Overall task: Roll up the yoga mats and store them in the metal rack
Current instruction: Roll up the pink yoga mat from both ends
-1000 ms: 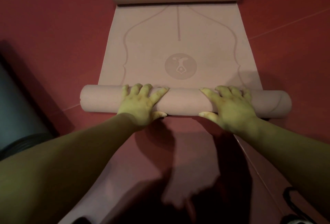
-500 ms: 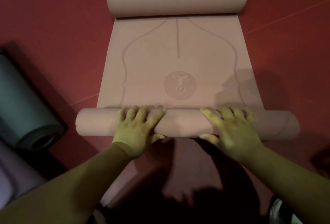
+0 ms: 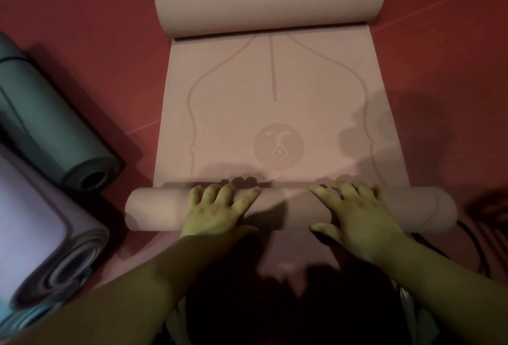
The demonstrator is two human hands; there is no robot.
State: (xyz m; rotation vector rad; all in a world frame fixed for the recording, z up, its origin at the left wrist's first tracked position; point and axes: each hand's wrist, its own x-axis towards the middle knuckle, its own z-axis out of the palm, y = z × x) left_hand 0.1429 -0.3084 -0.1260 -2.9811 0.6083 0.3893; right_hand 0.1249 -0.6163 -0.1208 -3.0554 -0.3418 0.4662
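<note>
A pale pink yoga mat point(image 3: 275, 113) lies on the red floor, flat in the middle with a round logo. Its near end is rolled into a tube point(image 3: 288, 214) that runs across the view. The far end is curled into a second roll point(image 3: 269, 5). My left hand point(image 3: 217, 211) lies on top of the near roll left of centre, fingers spread and straight. My right hand point(image 3: 354, 218) presses on the same roll to the right, fingers spread, thumb down the near side.
A rolled grey-green mat point(image 3: 52, 124) lies at the left. A rolled lilac mat point(image 3: 41, 234) sits nearer, at the lower left. A dark cable point(image 3: 478, 251) loops on the floor at the right. The metal rack is out of view.
The view has tilted down and back, so the mat sits lower in frame and the side mats show. Both hands stay on the near roll in the same places.
</note>
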